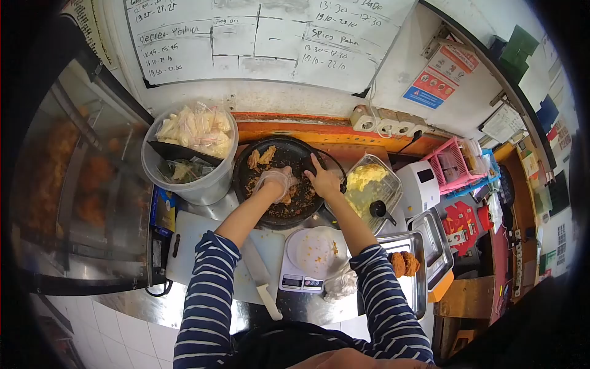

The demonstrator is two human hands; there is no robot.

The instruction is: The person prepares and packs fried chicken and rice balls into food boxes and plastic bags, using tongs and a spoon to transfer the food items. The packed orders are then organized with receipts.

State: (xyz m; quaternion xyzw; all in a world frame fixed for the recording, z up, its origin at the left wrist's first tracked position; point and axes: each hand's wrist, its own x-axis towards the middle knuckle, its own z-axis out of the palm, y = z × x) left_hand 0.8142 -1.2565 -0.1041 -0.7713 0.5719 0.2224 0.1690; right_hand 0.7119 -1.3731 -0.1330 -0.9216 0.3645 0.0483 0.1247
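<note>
Pan [298, 149]: black, round, set against the back of the counter; it holds the meat and a scatter of brown crumbs.
Meat [263, 158]: shredded-looking pieces in the far left part of the pan, the cluster's long axis slanting from near left to far right.
Left hand [278, 182]: inside the pan in a clear glove, fingers bunched downward; some food shows under and beside it, but whether the fingers are clamped on any, I cannot tell.
Right hand [323, 181]: ungloved, at the pan's right side, index finger stretched away from the body and thumb out, gripping nothing that shows; contact with the rim is hard to judge.
Gap: the hands are apart, both within the pan's width. The meat lies beyond the left hand and a little to its left; the left hand is clearly the nearer, the right being across the pan.
Left of pan: tub [212, 195] of bagged food, just beside it.
Right of pan: container [393, 179] with yellow food.
Near side: scale [300, 282]; knife [260, 277] on the board [200, 252], handle toward the body.
</note>
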